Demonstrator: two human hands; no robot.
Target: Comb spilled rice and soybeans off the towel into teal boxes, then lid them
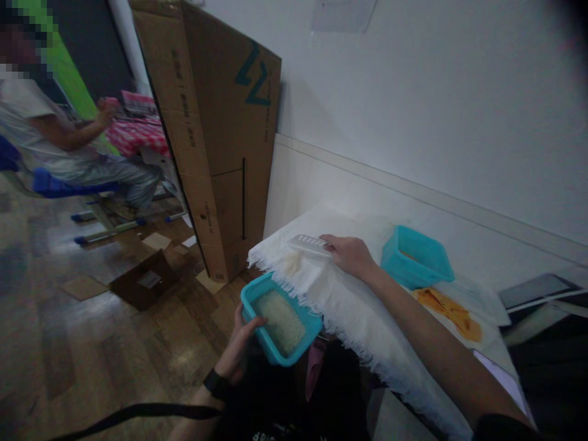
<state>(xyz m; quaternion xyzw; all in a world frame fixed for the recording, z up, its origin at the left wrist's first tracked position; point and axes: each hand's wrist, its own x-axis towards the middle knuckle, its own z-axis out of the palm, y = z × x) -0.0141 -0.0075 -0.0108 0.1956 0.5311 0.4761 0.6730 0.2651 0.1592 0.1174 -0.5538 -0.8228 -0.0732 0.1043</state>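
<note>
The left hand (239,349) grips the near left rim of a teal tub (280,321) filled with white grains (281,321), thumb hooked over the rim and the other fingers hidden under the tub. It holds the tub in the air just below the left edge of the surface (487,358), above the wooden floor (92,343). A dark band (215,384) sits on that wrist.

The right hand (351,254) lies on a white fringed cloth (349,300) that covers the surface. Its fingers are curled narrowly onto the right end of a white brush (310,245), which lies flat on the cloth near its far left corner. A small heap of spilled grains (293,262) rests on the cloth just near of the brush, close to the fringe and above the held tub.

Right of the hand, a second teal tub (416,257) stands against the wall, and an orange stain (452,309) marks the sheet just near of it.

A tall cardboard box (215,135) leans against the wall on the left. Far left, another person (59,141) sits on a blue chair (55,184).
</note>
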